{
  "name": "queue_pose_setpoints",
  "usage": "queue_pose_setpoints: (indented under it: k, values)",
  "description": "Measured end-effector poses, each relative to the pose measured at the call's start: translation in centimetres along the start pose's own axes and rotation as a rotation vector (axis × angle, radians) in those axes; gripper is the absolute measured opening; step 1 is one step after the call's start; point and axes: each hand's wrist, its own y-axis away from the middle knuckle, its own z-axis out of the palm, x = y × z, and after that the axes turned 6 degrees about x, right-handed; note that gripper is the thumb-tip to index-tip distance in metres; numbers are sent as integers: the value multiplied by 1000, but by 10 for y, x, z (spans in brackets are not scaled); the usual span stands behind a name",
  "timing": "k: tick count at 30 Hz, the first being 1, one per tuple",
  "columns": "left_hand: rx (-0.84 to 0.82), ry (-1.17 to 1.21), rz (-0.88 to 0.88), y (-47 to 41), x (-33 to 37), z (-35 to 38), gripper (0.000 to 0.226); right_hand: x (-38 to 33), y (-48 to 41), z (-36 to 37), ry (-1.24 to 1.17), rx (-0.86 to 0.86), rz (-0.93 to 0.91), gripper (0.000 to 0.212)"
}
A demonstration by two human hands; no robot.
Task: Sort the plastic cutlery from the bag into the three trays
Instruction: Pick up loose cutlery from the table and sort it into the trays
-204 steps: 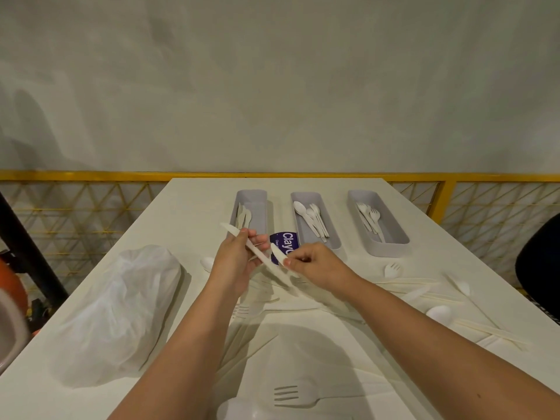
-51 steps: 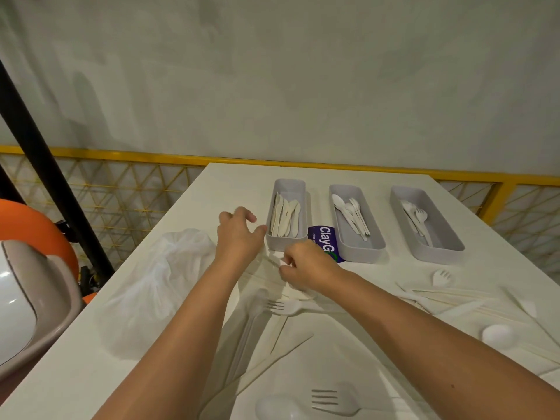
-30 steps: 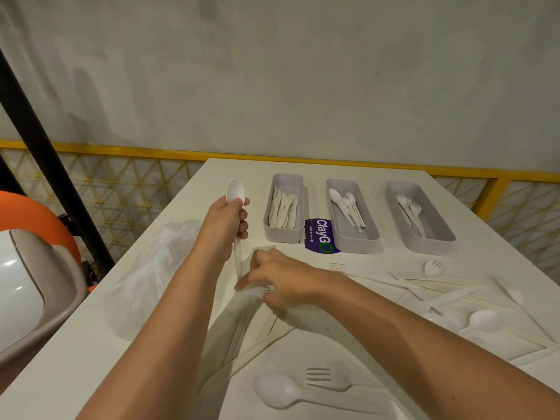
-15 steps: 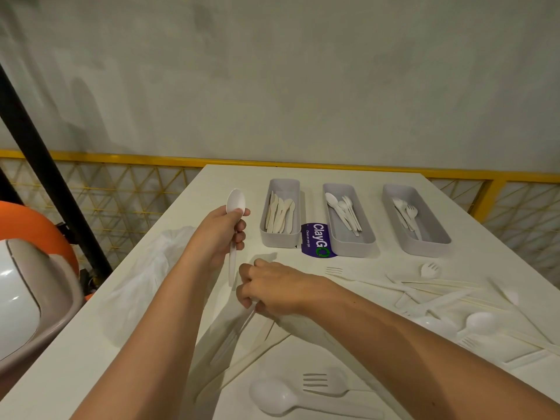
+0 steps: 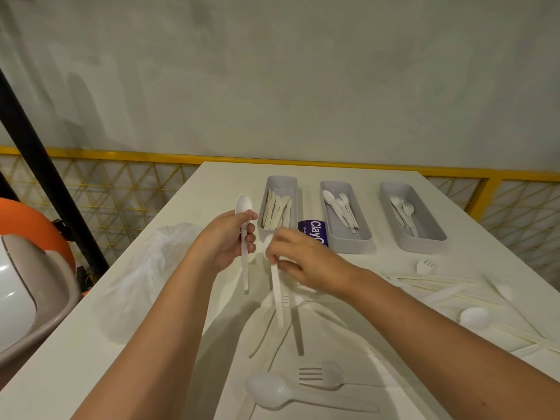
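My left hand (image 5: 225, 239) grips a white plastic spoon (image 5: 244, 207) upright, bowl up, just left of the knife tray (image 5: 280, 184). My right hand (image 5: 298, 259) pinches a second white utensil (image 5: 277, 295) by its top, handle hanging down over the pile; its head is hidden by my fingers. Three grey trays stand in a row: the left tray holds knives, the middle tray (image 5: 348, 247) spoons, the right tray (image 5: 424, 245) forks. Loose cutlery (image 5: 303, 392) lies scattered on the white table (image 5: 75, 344).
A crumpled white plastic bag (image 5: 151, 274) lies left of my hands. A purple label (image 5: 315, 233) sits between the left and middle trays. More loose spoons, forks and knives (image 5: 472, 316) lie at the right. A yellow railing (image 5: 515, 177) runs behind the table.
My right hand has lifted a utensil out of the pile and raised it toward the left hand. The left hand still holds its spoon upright, nearly unmoved.
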Motion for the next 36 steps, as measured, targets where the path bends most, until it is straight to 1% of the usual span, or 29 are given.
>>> queue_pose_setpoints:
  k: [3,5,8,10,13,16,18,20,22,23,25,27,29,31,32,36]
  values:
    - [-51,27,-57,4,-2,9,27,5,-1,-6,-12,184,11,5]
    - [-135,33,-84,9,-4,18,35,7,-4,-8,-28,279,19,4]
    - [-275,80,-94,15,-9,31,39,9,-8,-6,-67,349,39,6]
    - [-308,124,-92,16,-12,37,36,10,-9,-4,-93,367,57,7]
    - [-273,134,-84,16,-16,42,28,15,-8,-4,-62,365,72,10]
    - [-222,121,-66,14,-18,42,28,14,-2,-7,4,305,107,17]
    - [-165,160,-90,12,-17,40,25,8,4,-9,-11,279,123,20]
    - [-96,206,-108,9,-17,37,21,0,13,-11,-90,281,147,18]
    - [-46,206,-92,5,-17,35,18,-9,24,-12,-193,222,175,12]
    - [-34,216,-81,4,-17,34,17,-14,30,-13,-229,142,179,9]
    - [-27,240,-69,1,-17,33,15,-23,42,-9,-268,-92,158,6]
    - [-19,229,-57,-2,-18,33,18,-33,54,-2,-280,-299,149,14]
    - [-21,210,-46,-4,-20,33,21,-42,63,7,-254,-423,177,27]
    - [-34,198,-40,-3,-20,35,22,-48,68,14,-239,-473,196,34]
    - [-42,192,-36,-3,-19,35,22,-50,69,16,-241,-481,201,35]
    - [-54,176,-36,2,-17,37,21,-49,66,18,-244,-481,246,28]
